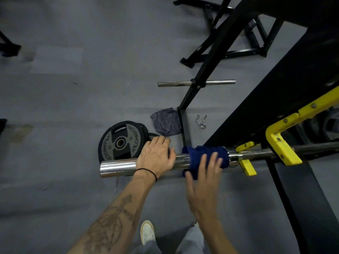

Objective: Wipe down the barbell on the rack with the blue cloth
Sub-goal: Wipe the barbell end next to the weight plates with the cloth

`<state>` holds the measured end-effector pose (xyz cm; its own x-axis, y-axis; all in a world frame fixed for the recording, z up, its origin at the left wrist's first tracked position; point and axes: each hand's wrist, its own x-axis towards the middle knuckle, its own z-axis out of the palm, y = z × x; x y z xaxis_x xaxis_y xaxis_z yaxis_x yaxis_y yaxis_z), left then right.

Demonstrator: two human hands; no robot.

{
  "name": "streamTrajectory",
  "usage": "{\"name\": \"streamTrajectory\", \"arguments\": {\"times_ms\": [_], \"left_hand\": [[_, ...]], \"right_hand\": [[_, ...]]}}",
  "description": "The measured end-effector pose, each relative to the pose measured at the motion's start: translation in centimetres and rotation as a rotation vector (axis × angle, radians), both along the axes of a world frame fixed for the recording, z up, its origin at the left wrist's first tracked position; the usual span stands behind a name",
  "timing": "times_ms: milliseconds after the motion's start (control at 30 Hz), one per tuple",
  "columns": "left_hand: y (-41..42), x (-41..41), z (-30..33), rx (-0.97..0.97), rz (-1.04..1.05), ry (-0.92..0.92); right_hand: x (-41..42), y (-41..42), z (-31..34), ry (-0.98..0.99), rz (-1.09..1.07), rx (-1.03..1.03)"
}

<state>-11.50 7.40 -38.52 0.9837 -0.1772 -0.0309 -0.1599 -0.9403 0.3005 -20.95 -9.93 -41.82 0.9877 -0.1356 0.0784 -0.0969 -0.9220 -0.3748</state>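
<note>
The barbell [119,167] lies across the yellow hooks of the rack [278,136], its chrome sleeve pointing left. A blue cloth [198,152] is wrapped over the sleeve close to the collar. My left hand [156,154] lies over the top of the sleeve just left of the cloth, fingers draped across the metal. My right hand [203,173] has straight, spread fingers whose tips touch the near side of the cloth.
Black 15 weight plates [119,142] lie on the grey floor under the sleeve. A grey cloth [166,123] and a spring collar [200,121] lie beside the rack's black base [185,125]. A chrome storage peg [183,83] sticks out farther back. My white shoe [147,231] is below.
</note>
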Motion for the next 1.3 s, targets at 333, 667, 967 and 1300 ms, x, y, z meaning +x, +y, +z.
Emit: {"name": "streamTrajectory", "arguments": {"times_ms": [333, 667, 967, 1300], "left_hand": [[-0.1, -0.1, 0.1, -0.005, 0.001, 0.024], [0.4, 2.2, 0.5, -0.046, 0.048, 0.063], [-0.9, -1.1, 0.4, -0.001, 0.095, -0.132], [-2.5, -2.0, -0.8, 0.077, 0.083, -0.048]], "right_hand": [[-0.4, -0.3, -0.2, 0.028, -0.037, 0.0], [-0.7, 0.4, -0.4, 0.015, 0.097, 0.007], [-0.8, -0.5, -0.2, -0.002, 0.125, 0.06], [-1.3, -1.2, -1.2, -0.047, 0.306, 0.023]]}}
